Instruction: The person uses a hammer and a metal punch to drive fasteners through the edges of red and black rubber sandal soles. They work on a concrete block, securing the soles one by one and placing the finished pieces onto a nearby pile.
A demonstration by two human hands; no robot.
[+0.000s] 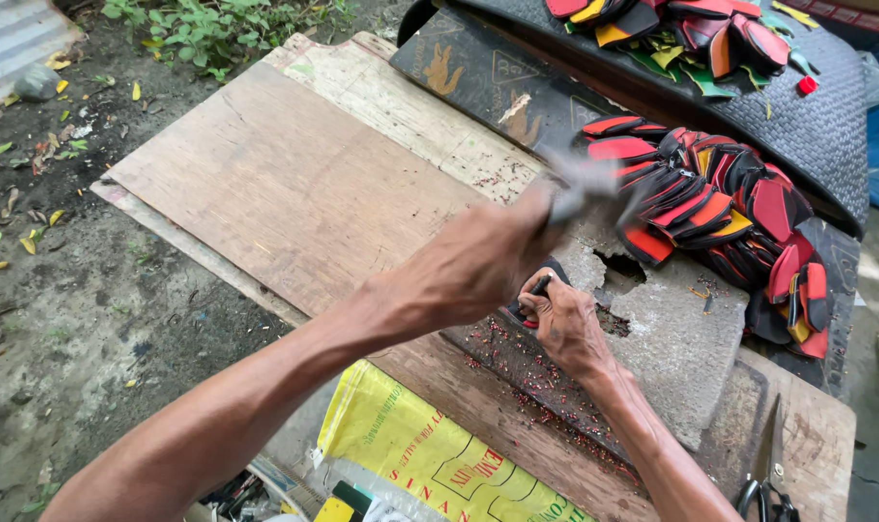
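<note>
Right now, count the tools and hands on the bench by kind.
Hands: 2, left hand and right hand
Hammers: 1, the blurred hammer
Punches: 1, a small dark punch
Scissors: 1, the scissors
Total: 5

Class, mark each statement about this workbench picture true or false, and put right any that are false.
1. The left hand swings a blurred hammer. True.
2. The right hand rests empty on bare wood. False: it pinches a small dark punch against a black piece on the grey stone slab.
3. A heap of red, orange and black cut pieces lies beside the slab. True.
4. The scissors lie on top of the heap. False: they lie at the near corner of the wooden board.
5. A yellow sack shows below the table's edge. True.
</note>
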